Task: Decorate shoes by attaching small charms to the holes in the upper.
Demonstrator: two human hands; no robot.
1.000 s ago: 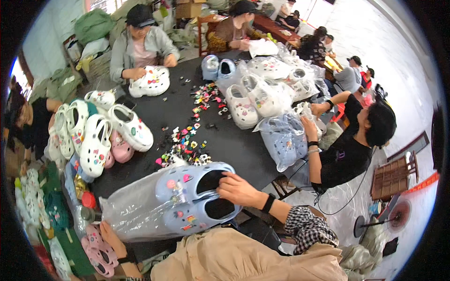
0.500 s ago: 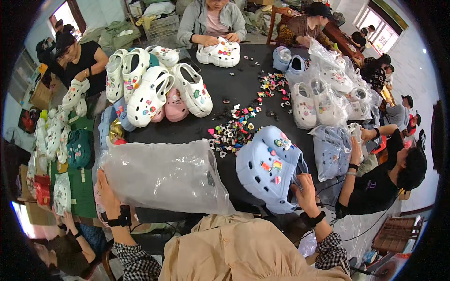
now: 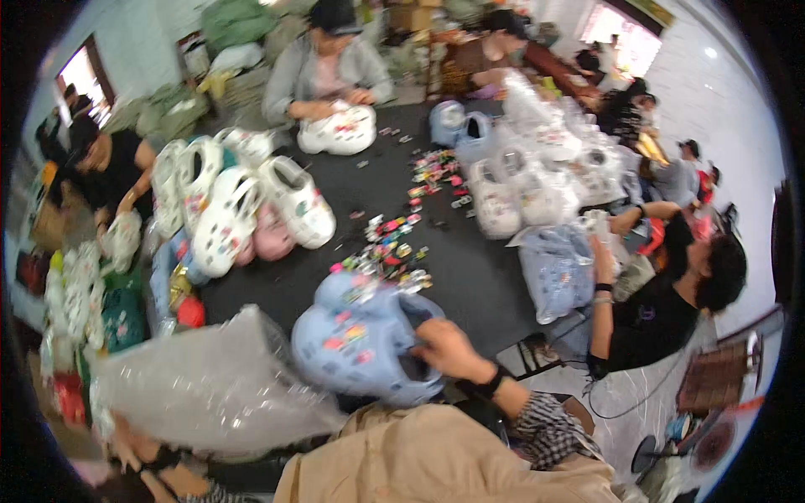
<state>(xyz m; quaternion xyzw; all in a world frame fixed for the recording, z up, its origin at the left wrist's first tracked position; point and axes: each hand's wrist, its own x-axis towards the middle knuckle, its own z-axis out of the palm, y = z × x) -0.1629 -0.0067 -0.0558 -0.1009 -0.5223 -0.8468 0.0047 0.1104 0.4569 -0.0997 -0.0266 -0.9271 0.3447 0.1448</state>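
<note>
My right hand [image 3: 453, 348] grips a light blue clog [image 3: 348, 348] by its heel opening, fingers closed around the rim. Colourful charms dot its top, and a second light blue toe [image 3: 356, 287] shows right behind it. At the lower left, my left hand [image 3: 138, 443] is at the near end of a clear plastic bag [image 3: 210, 386], blurred, its fingers partly hidden by the film. The bag lies slantwise, its wide end beside the clog's toe, with the clog outside it.
A pile of loose charms [image 3: 390, 247] lies beyond the clog on the black table [image 3: 335, 197]. White clogs [image 3: 222, 226] and a pink clog [image 3: 272, 239] stand left; bagged clogs [image 3: 549, 272] crowd the right edge. Co-workers sit around, one across handling a white clog [image 3: 337, 130].
My right hand has carried the blue clog left, close to the bag. The bag and my left hand have shifted down and left in view; the whole view has swung too.
</note>
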